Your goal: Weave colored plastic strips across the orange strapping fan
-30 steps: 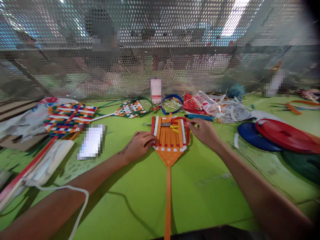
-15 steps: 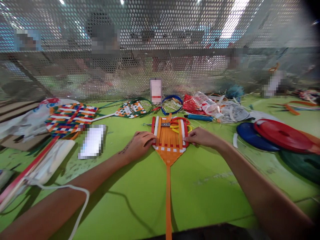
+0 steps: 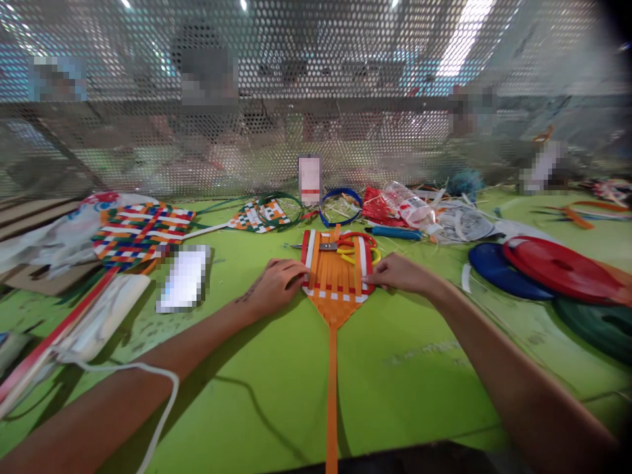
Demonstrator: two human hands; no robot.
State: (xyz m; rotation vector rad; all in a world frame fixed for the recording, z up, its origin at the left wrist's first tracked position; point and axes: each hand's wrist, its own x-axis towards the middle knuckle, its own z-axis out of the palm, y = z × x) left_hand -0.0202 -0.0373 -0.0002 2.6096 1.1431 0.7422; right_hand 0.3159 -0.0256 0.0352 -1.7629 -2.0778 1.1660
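An orange woven piece (image 3: 338, 313) lies centrally on a green table (image 3: 257, 401), scissors (image 3: 328, 247) across it; the right hand (image 3: 395, 271) pinches its right edge; the left hand (image 3: 286, 280) touches its left edge, grip unclear; beyond, a clear plastic bottle (image 3: 409, 205) lies sideways, contents indistinct; far left, a crumpled plastic bag (image 3: 74, 230), contents unclear.

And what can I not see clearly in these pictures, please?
All in the head view:
Orange strip: near end, cut by bottom edge.
Woven piece: parts covered by the scissors and left hand.
Upright phone: screen details, pixelated.
Perforated panel: background behind it, obscured by mesh.
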